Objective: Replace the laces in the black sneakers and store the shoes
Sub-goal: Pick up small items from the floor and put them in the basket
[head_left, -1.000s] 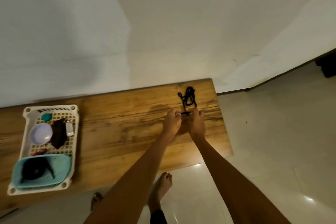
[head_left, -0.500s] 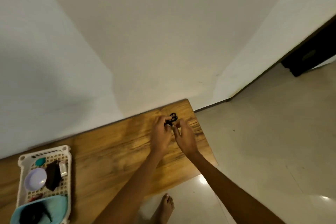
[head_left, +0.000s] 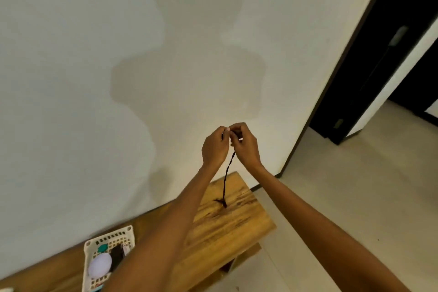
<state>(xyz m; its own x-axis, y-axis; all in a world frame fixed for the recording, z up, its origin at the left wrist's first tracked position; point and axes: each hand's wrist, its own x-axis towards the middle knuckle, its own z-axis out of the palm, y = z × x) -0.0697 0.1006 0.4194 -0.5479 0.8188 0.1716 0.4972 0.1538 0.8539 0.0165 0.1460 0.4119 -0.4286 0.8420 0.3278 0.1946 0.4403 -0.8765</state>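
A black shoelace [head_left: 227,174] hangs doubled from my two raised hands, and its lower end touches the wooden bench top [head_left: 232,223] near the bench's right end. My left hand [head_left: 215,147] pinches the lace's top between thumb and fingertips. Right beside it, touching it, my right hand [head_left: 244,146] pinches the same top part. Both hands are held up in front of the white wall. No sneakers are in view.
A white plastic basket [head_left: 107,243] stands on the bench at lower left and holds a pale round lid, a teal cap and a dark item. An open doorway with a dark frame [head_left: 343,73] is at right. Beige tiled floor [head_left: 343,197] lies right of the bench.
Both hands lifted the lace off the bench from a bundle, so it now hangs in a long strand. The camera tilted up toward the wall.
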